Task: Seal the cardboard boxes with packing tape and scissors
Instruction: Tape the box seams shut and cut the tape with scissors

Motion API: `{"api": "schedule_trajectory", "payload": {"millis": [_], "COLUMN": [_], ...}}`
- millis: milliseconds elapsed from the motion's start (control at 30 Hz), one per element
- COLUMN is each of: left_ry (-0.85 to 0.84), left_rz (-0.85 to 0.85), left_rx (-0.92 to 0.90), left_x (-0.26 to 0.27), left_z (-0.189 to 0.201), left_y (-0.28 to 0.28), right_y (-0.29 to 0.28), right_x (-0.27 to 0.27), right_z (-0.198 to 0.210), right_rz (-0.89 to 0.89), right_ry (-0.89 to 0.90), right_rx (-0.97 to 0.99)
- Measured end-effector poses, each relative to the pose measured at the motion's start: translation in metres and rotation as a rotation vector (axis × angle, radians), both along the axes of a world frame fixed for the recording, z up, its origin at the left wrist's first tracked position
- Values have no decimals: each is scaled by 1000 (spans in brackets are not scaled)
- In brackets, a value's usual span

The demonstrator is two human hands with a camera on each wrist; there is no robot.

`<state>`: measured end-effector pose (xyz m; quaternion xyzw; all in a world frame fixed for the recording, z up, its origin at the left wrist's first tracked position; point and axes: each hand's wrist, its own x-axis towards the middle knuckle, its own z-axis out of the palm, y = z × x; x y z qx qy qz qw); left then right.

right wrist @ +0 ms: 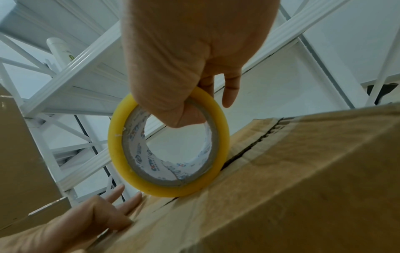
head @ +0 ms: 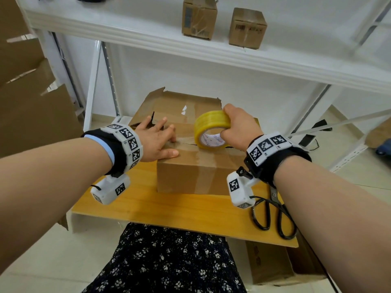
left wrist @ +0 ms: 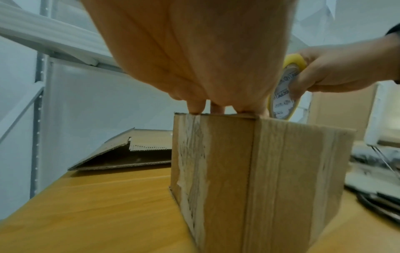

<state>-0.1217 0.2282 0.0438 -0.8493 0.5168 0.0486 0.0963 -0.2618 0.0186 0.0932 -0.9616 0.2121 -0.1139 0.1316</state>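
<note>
A cardboard box (head: 196, 166) sits on a wooden tabletop (head: 169, 208). Left hand (head: 156, 142) presses flat on the box's top, grip released; right hand (head: 241, 127) grasps a yellow tape roll (head: 211, 130) standing on the box's seam. Scissors (head: 273, 216) lie right of the box.

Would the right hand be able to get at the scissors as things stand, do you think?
Probably not straight away: the right hand grips the tape roll on the box. The scissors lie uncovered on the wooden board under that forearm, so the path looks free once the roll is released.

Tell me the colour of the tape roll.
Yellow, with a white printed core; the tape roll shows best in the right wrist view.
</note>
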Motion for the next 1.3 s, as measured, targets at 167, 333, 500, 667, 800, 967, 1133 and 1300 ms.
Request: {"api": "schedule_trajectory", "payload": {"millis": [167, 333, 500, 667, 800, 967, 1133, 1300], "left_ry": [-57, 26, 52, -7, 158, 191, 189, 247], "left_rz": [-24, -12, -9, 5, 128, 140, 140, 201], "left_rx": [60, 43, 74, 146, 54, 46, 70, 50], "left_x": [-7, -16, -14, -21, -32, -39, -32, -16], "left_z": [5, 4, 6, 14, 7, -1, -1, 12], "left_y": [0, -2, -5, -24, -38, -33, -28, -5], "right_y": [2, 3, 5, 0, -3, -12, -6, 16], "right_x": [0, 1, 0, -5, -11, -20, -19, -5], "right_z": [1, 3, 4, 1, -5, -20, -28, -28], "right_rz": [-6, -24, -31, -78, -131, -236, -236, -194], "right_ry": [11, 28, 32, -13, -26, 15, 53, 110], "right_rx": [7, 5, 36, 157, 265, 374, 453, 416]}}
